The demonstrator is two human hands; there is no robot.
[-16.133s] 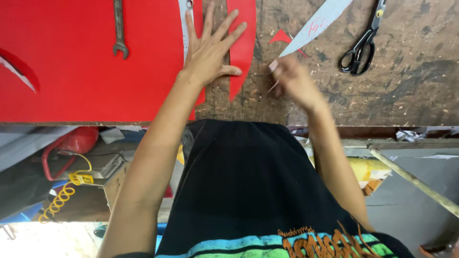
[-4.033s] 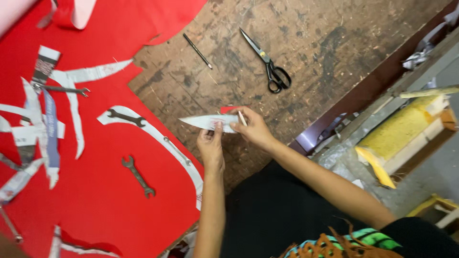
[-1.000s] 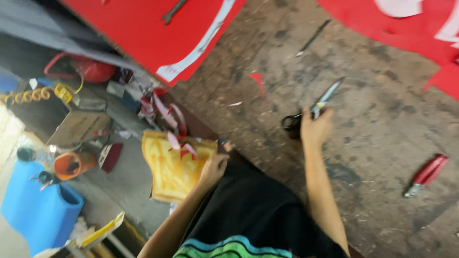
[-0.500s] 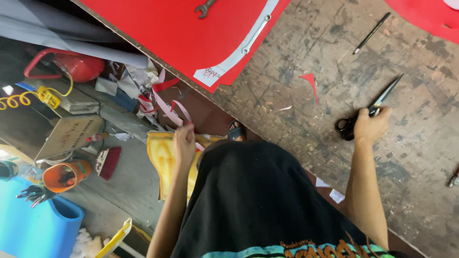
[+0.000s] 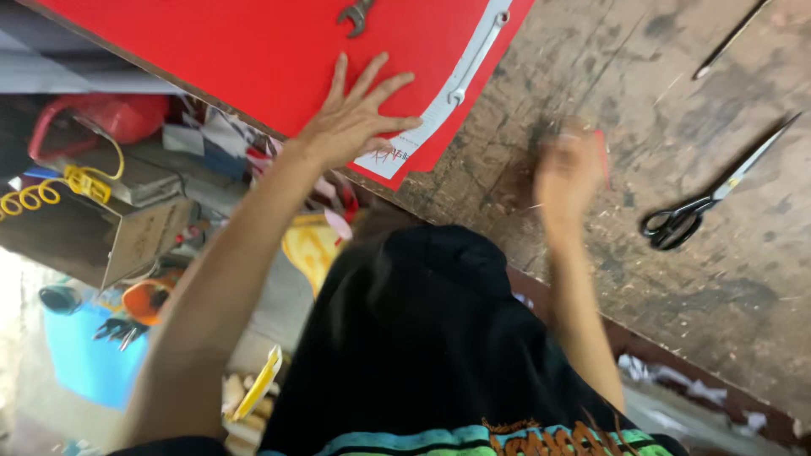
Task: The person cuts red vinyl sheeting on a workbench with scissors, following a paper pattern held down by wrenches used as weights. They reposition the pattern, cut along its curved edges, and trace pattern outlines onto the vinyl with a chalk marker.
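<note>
Red sheet [image 5: 236, 59] overhangs the near edge of the table [image 5: 676, 279], and our left hand [image 5: 355, 127] lies flat on it, fingers spread wide, holding nothing, touching a white paper strip [image 5: 439, 110] at the sheet's corner. If we lean hard there, the overhanging part could sag or slide towards the clutter below. Our right hand [image 5: 568, 173] is blurred; we cannot tell its grip. The black scissors [image 5: 710, 198] lie apart on the right, where a careless sweep could knock them.
</note>
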